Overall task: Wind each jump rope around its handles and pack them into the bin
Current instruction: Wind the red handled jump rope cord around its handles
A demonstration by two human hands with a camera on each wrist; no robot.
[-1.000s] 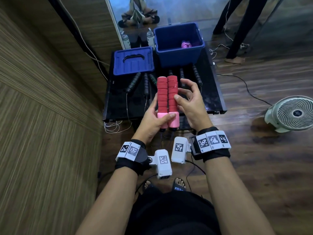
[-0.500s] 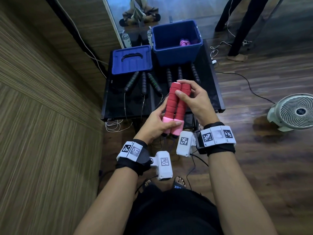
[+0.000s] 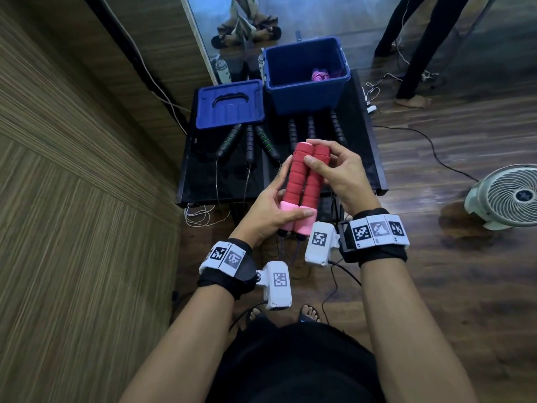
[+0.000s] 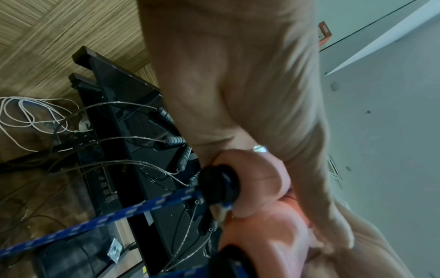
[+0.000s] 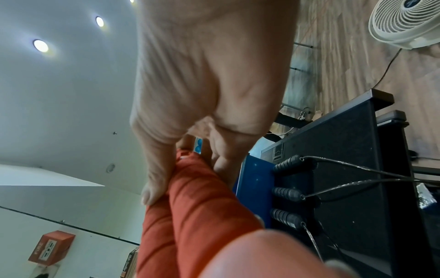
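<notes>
Gripping red handles point(image 3: 305, 181) beyond the table's point(image 3: 203, 181) near edge.

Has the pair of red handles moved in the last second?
Yes. The red handles have come back toward the person: their tips, earlier near the blue bin, now sit farther down the black table, tilted right.

Ribbed matt foam red handles point(image 3: 305, 175), glossy black table point(image 3: 360, 158), smooth plastic blue bin point(image 3: 305, 97), wood-grain floor point(image 3: 450, 286)
</notes>
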